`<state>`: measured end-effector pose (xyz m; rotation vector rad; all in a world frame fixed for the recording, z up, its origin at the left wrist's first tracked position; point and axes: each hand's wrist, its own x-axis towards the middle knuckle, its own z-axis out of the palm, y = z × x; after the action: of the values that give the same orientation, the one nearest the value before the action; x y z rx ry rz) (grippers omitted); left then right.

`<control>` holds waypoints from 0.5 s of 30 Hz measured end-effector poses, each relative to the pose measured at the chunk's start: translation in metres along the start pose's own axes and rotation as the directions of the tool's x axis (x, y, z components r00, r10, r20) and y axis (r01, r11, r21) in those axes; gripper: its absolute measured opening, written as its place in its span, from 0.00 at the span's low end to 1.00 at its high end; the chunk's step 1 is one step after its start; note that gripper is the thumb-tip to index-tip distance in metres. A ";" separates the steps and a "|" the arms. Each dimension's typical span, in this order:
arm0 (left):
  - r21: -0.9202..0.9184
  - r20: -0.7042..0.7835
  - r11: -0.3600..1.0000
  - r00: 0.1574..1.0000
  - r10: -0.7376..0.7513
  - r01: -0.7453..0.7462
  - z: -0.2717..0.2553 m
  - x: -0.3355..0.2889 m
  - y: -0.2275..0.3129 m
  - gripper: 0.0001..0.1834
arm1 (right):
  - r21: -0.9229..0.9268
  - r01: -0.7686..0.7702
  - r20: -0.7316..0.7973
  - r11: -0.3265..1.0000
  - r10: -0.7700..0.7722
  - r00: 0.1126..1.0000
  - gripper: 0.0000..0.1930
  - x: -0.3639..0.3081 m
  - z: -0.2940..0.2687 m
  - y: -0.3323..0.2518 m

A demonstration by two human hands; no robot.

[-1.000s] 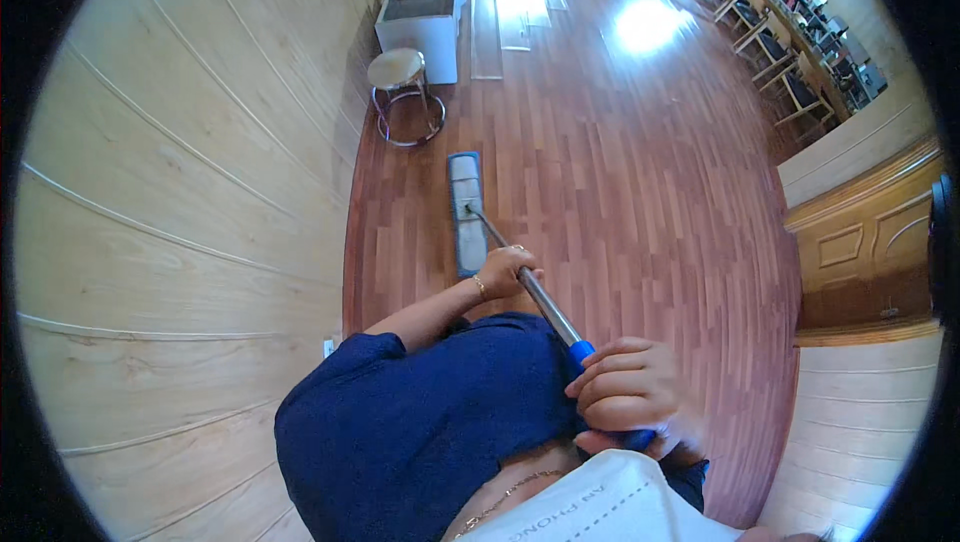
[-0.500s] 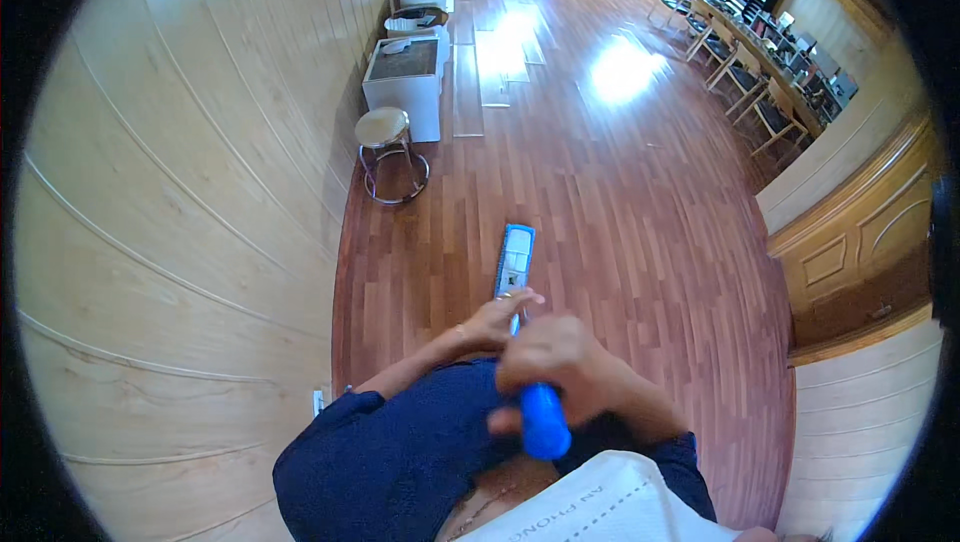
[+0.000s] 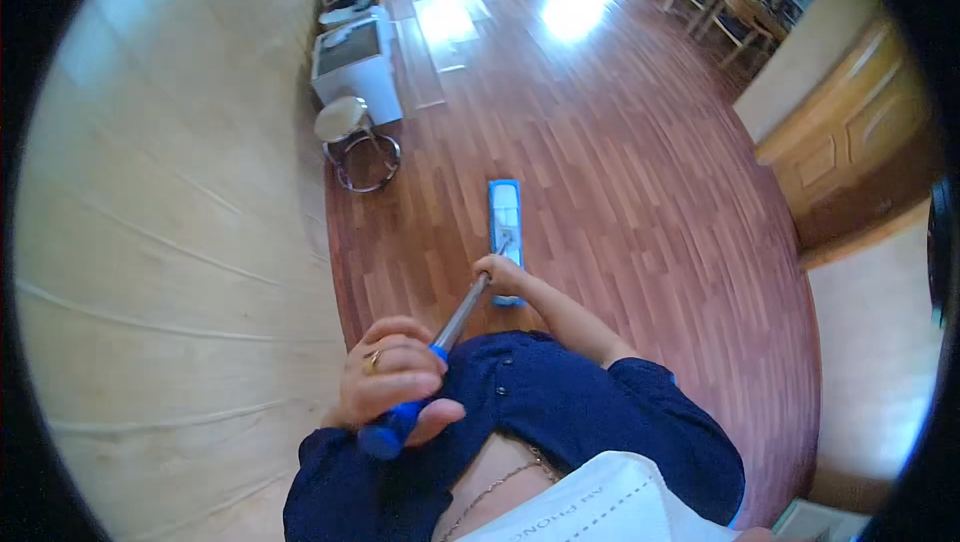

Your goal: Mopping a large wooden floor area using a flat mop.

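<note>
To the right of the round-seated chrome stool point(image 3: 343, 118), the blue-edged flat mop head point(image 3: 507, 204) lies on the plank floor point(image 3: 620, 202), its long axis running lengthwise away from the person, while the metal pole point(image 3: 463, 314) slants from its joint back toward the person's left. Nearer the person than the stool, the left hand point(image 3: 395, 370) curls its fingers over the blue grip point(image 3: 385, 436), knuckles up. The right hand point(image 3: 497, 273), apart from it and farther right of the stool, wraps the lower pole, forearm angled inward from the right.
</note>
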<state>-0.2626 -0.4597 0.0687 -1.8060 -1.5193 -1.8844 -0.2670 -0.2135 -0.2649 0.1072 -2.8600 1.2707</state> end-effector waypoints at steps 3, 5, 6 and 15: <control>0.064 0.018 0.997 0.999 0.033 -0.034 -0.007 0.010 0.006 0.20 | -0.119 -0.017 -0.090 0.993 0.006 0.996 0.05 0.010 0.016 0.000; 0.130 -0.039 0.990 0.998 0.057 -0.052 -0.007 0.011 0.001 0.17 | -0.156 -0.057 -0.095 0.986 0.043 0.995 0.04 0.004 0.001 -0.015; 0.133 -0.102 0.990 0.993 0.064 -0.051 -0.006 0.004 -0.002 0.16 | -0.169 -0.067 -0.102 0.983 0.050 0.993 0.04 -0.003 -0.011 -0.031; -0.237 -0.025 0.972 1.000 0.006 -0.012 0.017 0.027 -0.042 0.13 | -0.121 -0.466 -0.302 0.876 0.415 0.858 0.04 -0.112 -0.018 -0.031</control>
<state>-0.2868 -0.4128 0.0638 -1.8705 -1.3238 -2.1548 -0.1538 -0.2142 -0.2340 -0.7121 -2.8284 0.9456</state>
